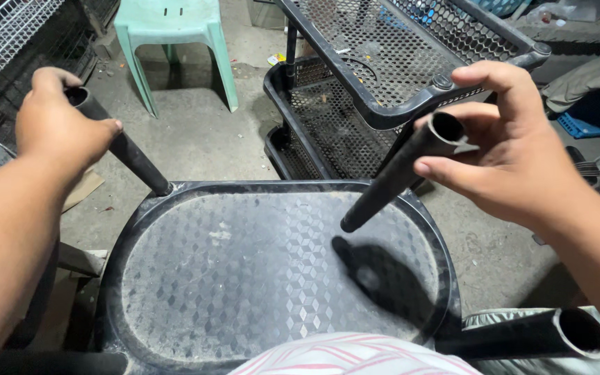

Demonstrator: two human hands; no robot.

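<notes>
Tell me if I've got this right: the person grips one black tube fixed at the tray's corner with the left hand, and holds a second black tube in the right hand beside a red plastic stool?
Not quite. The head view shows the stool is pale green, not red. The rest holds: the left hand grips a black tube standing in the corner of the tray, and the right hand holds a second black tube.
</notes>
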